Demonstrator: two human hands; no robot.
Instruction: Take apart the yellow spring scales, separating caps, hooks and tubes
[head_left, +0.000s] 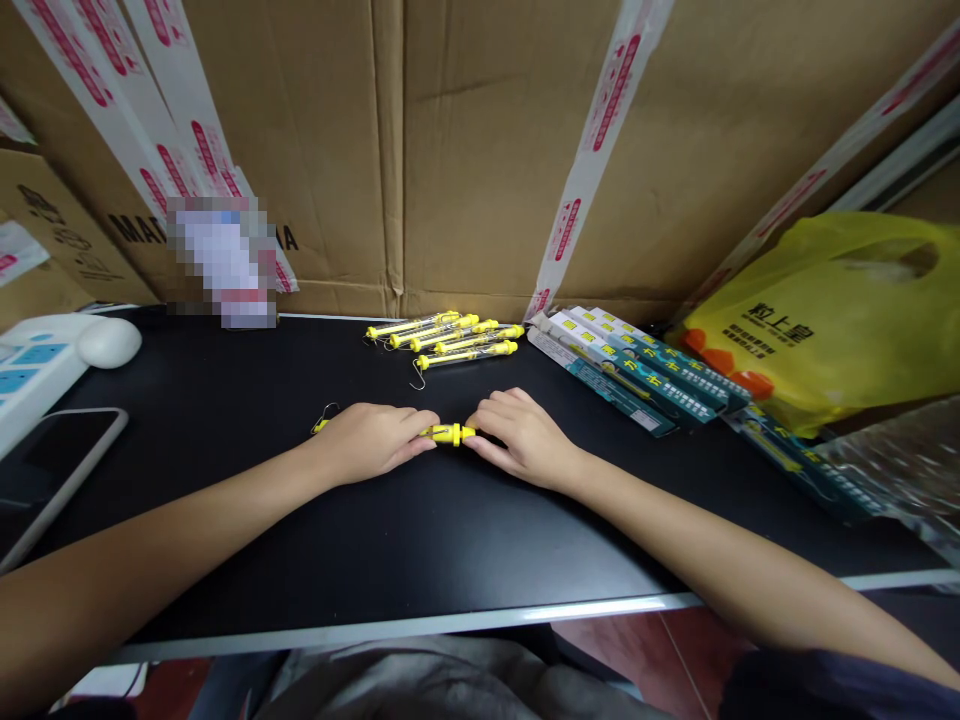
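A yellow spring scale (448, 433) lies across the black table (420, 540), gripped at both ends. My left hand (371, 440) is closed around its left part, and a metal hook (328, 412) sticks out beyond the wrist. My right hand (521, 435) pinches the yellow right end with closed fingers. Behind my hands lies a small pile of several more yellow spring scales (450, 338).
Several flat packaged boxes (637, 375) fan out at the right, beside a yellow plastic bag (832, 320). Cardboard boxes (465, 150) wall the back. At the left sit a white power strip (34, 365), a white mouse (109, 342) and a phone (52, 475).
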